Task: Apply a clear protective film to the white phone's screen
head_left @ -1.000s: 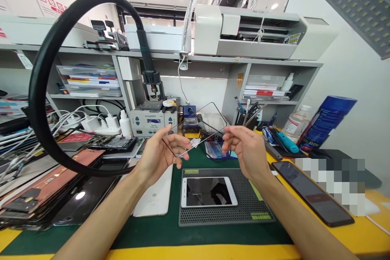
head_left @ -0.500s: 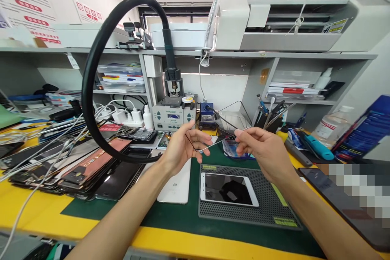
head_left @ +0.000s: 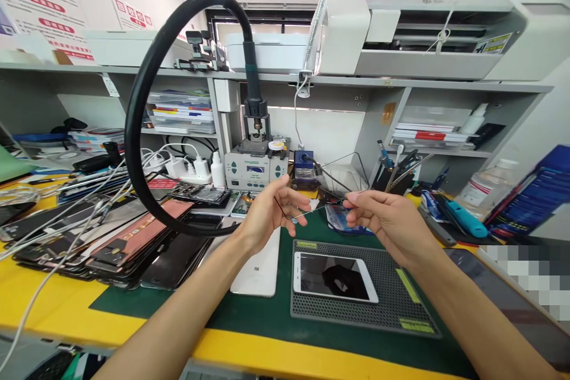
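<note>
The fingers of the left hand (head_left: pixel 272 212) are spread, loosely curled, beside a thin wire-like piece (head_left: pixel 306 212) suspended between both hands; probably light, springy and easily bent, it is best held near its ends. Its right end is pinched by the right hand (head_left: pixel 385 217).

Left fingers (head_left: pixel 296 198) now nearer right fingers (head_left: pixel 369 199)

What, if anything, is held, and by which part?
A thin wire-like piece: the right hand pinches its right part; its left part runs to the left hand, whose grip is unclear.
</note>
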Demonstrator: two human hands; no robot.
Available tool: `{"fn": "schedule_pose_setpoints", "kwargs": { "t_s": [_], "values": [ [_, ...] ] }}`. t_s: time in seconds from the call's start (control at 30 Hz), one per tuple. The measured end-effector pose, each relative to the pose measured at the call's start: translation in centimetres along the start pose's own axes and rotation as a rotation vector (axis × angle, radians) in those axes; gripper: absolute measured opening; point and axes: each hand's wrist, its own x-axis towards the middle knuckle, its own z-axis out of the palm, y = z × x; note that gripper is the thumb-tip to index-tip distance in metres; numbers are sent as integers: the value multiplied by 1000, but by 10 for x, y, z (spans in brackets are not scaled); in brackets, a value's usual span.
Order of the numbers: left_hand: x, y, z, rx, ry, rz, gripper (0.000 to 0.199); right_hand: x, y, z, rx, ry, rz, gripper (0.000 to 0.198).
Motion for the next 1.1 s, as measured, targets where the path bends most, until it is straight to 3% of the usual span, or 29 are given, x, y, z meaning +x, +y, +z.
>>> {"fn": "schedule_pose_setpoints", "kwargs": {
  "t_s": [0.53,1.1],
  "values": [
    [-2,3,7,118,70,88,57,2,4,-3,85,-56,51,25],
    [-5,1,7,215,10,154,57,0,6,3,103,-23,79,21]
  ]
}}
